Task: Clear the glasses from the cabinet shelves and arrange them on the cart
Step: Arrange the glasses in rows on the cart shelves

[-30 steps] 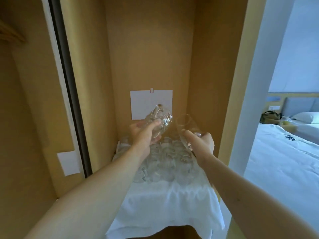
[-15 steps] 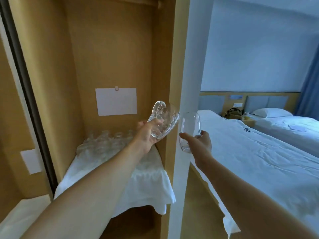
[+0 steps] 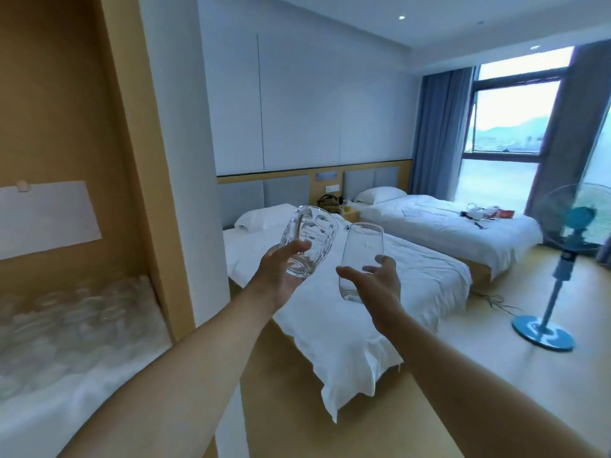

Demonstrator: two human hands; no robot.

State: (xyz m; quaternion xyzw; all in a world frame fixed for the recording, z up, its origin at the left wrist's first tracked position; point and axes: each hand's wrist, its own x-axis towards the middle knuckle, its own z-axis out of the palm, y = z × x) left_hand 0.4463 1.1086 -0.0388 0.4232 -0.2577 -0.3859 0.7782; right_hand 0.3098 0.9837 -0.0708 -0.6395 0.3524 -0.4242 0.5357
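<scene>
My left hand (image 3: pixel 276 277) grips a clear dimpled glass mug (image 3: pixel 309 241) held up in the air, tilted to the right. My right hand (image 3: pixel 377 285) holds a tall plain glass (image 3: pixel 360 259) upright beside it, thumb on the near side and fingers round the far side. The two glasses are close together in front of the near bed. At the far left, several more glasses (image 3: pixel 76 305) stand blurred on a white cloth (image 3: pixel 66 385) on the cabinet shelf. No cart is in view.
The wooden cabinet side and a white wall post (image 3: pixel 185 193) stand left of my arms. Two white beds (image 3: pixel 380 292) fill the middle of the room. A blue standing fan (image 3: pixel 562 259) is on the wooden floor at the right, near the window and curtains.
My view has swung right, away from the cabinet toward the bedroom. Both hands carried their glasses out past the wall post and now hold them over the near bed.
</scene>
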